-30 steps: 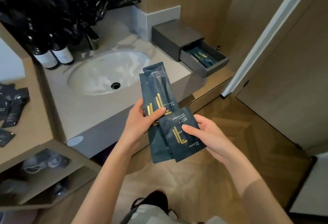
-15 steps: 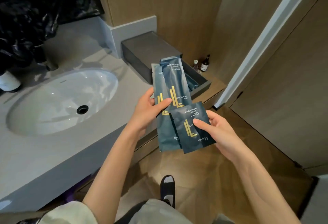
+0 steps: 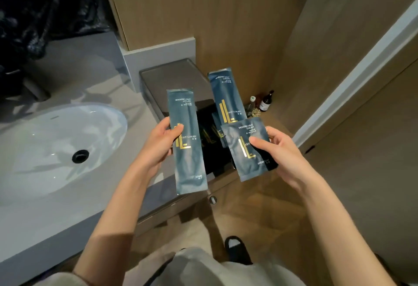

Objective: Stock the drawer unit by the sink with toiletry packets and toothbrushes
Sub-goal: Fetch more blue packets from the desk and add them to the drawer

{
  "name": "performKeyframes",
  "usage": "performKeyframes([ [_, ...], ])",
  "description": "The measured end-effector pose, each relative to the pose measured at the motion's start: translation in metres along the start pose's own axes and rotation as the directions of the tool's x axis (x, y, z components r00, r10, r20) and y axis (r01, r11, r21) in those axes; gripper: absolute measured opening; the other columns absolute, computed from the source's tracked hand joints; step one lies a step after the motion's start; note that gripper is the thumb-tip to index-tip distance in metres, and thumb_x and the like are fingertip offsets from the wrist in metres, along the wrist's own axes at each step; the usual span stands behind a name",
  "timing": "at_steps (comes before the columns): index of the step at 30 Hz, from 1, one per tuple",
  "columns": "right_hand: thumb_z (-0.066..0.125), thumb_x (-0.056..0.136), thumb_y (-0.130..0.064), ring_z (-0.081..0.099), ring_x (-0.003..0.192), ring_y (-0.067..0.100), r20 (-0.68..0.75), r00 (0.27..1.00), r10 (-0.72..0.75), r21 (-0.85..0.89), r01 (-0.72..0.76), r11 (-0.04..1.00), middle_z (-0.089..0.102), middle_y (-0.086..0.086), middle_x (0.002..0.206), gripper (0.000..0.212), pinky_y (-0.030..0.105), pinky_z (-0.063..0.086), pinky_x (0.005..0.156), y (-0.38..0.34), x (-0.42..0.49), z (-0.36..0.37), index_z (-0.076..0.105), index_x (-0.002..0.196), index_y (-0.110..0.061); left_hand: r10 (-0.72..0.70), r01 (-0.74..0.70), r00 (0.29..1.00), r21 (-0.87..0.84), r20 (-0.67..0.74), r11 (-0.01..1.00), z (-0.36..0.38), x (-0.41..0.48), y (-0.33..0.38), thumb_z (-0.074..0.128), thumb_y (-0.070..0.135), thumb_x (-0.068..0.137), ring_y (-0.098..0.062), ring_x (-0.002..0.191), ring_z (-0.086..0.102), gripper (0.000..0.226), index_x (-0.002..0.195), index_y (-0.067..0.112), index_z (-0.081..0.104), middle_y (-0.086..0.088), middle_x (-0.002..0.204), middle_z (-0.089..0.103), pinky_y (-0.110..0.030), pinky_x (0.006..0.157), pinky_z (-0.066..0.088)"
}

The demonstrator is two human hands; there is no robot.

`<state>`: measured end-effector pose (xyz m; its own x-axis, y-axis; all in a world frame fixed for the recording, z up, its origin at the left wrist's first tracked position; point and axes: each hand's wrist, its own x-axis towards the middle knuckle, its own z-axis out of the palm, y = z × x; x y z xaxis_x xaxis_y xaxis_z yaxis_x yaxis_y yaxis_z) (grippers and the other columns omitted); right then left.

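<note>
My left hand (image 3: 158, 145) grips a long dark-blue comb packet (image 3: 187, 147) with gold lettering, held upright over the counter edge. My right hand (image 3: 278, 150) pinches a square shower cap packet (image 3: 246, 150) together with a second long packet (image 3: 226, 97) that sticks up behind it. Both hands hover above the grey drawer unit (image 3: 172, 77) at the counter's right end. Its drawer (image 3: 208, 136) is pulled open and dark inside, with similar packets lying in it, partly hidden by what I hold.
A white oval sink (image 3: 56, 145) is set in the grey counter (image 3: 90, 64) to the left. Small bottles (image 3: 264, 102) stand in the corner behind the drawer unit. Wood panelling rises behind, a door frame (image 3: 352, 77) runs at the right, and a slippered foot (image 3: 235, 247) is on the wooden floor.
The view has moved closer over the drawer unit. My hands have drawn apart: the left keeps one long packet, the right has taken the other long packet along with the square one.
</note>
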<state>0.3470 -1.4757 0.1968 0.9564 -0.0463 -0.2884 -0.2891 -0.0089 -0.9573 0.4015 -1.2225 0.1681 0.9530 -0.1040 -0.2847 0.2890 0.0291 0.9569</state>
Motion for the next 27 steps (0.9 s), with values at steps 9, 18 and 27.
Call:
performKeyframes([
  [9, 0.062, 0.088, -0.011, 0.072, 0.076, 0.019, 0.368, 0.907, 0.204, -0.043, -0.202, 0.978, 0.074, 0.008, 0.097, 0.021, 0.029, 0.058, 0.067, -0.021, 0.051, -0.062, 0.065, 0.109, -0.011, -0.07, 0.054, 0.966, -0.069, -0.249, 0.996, 0.027, 0.001, -0.017, 0.049, 0.013, 0.096, -0.009, 0.066, 0.069, 0.019, 0.102, 0.023, 0.063, 0.003, 0.082, 0.074, -0.029, 0.071, 0.056],
  [18, 0.059, 0.091, -0.008, 0.073, 0.072, 0.016, 0.555, 0.757, 0.345, -0.187, -0.29, 0.939, 0.075, 0.01, 0.095, 0.021, 0.025, 0.059, 0.057, -0.015, 0.072, -0.099, 0.064, 0.111, -0.008, -0.094, -0.004, 0.8, -0.162, -0.593, 0.987, 0.071, -0.032, -0.028, 0.05, 0.014, 0.095, -0.012, 0.068, 0.065, 0.015, 0.101, 0.02, 0.063, -0.001, 0.087, 0.069, -0.031, 0.071, 0.054],
  [27, 0.066, 0.088, -0.01, 0.071, 0.075, 0.013, 0.483, 0.837, 0.257, -0.261, -0.142, 0.955, 0.074, 0.001, 0.092, 0.013, 0.025, 0.055, 0.062, 0.007, 0.096, -0.05, 0.067, 0.101, -0.015, -0.124, 0.004, 0.775, -0.19, -0.62, 0.982, 0.083, -0.07, -0.033, 0.049, 0.017, 0.097, -0.008, 0.062, 0.068, 0.016, 0.104, 0.018, 0.063, 0.001, 0.082, 0.072, -0.029, 0.063, 0.053],
])
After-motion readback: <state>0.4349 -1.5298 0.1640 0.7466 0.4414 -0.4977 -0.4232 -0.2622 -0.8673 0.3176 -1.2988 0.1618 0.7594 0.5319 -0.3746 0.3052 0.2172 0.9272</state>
